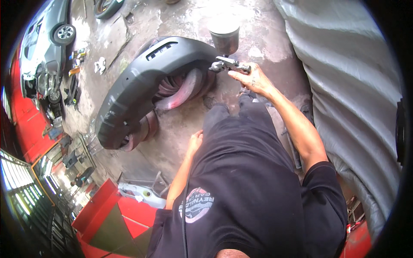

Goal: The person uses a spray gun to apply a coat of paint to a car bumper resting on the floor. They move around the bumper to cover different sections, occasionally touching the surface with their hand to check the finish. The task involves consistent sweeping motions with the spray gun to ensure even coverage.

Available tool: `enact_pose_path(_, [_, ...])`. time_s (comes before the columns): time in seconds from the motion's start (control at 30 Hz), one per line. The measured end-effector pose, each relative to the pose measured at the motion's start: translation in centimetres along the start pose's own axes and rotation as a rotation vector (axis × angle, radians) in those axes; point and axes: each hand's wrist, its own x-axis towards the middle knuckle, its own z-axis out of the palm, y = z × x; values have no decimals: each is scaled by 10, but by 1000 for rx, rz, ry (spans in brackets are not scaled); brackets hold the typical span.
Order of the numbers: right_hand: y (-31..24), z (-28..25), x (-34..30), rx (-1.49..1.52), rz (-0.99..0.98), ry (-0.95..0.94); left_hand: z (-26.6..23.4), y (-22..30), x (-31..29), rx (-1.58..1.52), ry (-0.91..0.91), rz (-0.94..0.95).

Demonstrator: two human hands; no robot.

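Note:
My right hand (254, 79) is wrapped round the handle of a metal spray gun (228, 64). On top of the gun stands a dark paint cup (225, 42) with a pale lid. The gun's front end points left, close to the right end of a dark grey car bumper (142, 81). The bumper lies curved across stacked old tyres (183, 90), some smeared red. My left hand (196, 141) hangs beside my left thigh, apart from the bumper, its fingers loosely bent and partly hidden; nothing shows in it.
A silvery grey sheet (344, 86) hangs in folds along the right. At the far left a grey car (45, 47) has its front end stripped. Another tyre (107, 7) lies at the top. A pale car part (142, 195) rests near a red panel. A person (82, 176) is farther off.

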Motion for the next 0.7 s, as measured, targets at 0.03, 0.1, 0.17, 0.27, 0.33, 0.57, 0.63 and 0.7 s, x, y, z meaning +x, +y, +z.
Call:
enact_pose_path(0.03, [-3,0,1,7,1,-26,-2,-4,2,-4,-15,7])
enact_pose_path(0.1, [4,2,12,-7,-55,32,0,-4,3,-36,-34,-4])
enact_pose_path(0.17, [5,1,23,-22,-63,97,2,-6,4,-86,-39,-45])
enact_pose_path(0.27, [12,-3,44,-67,-34,194,9,-14,6,-105,-2,-60])
enact_pose_path(0.33, [18,1,54,-80,-55,327,11,-21,8,-127,-2,-68])
enact_pose_path(0.57, [16,5,51,-57,-109,320,15,-8,1,-198,17,-87])
enact_pose_path(0.63, [5,6,40,-42,-117,213,15,3,-2,-189,15,-82])
enact_pose_path(0.7, [-4,6,33,-49,-89,89,14,9,-5,-170,16,-94])
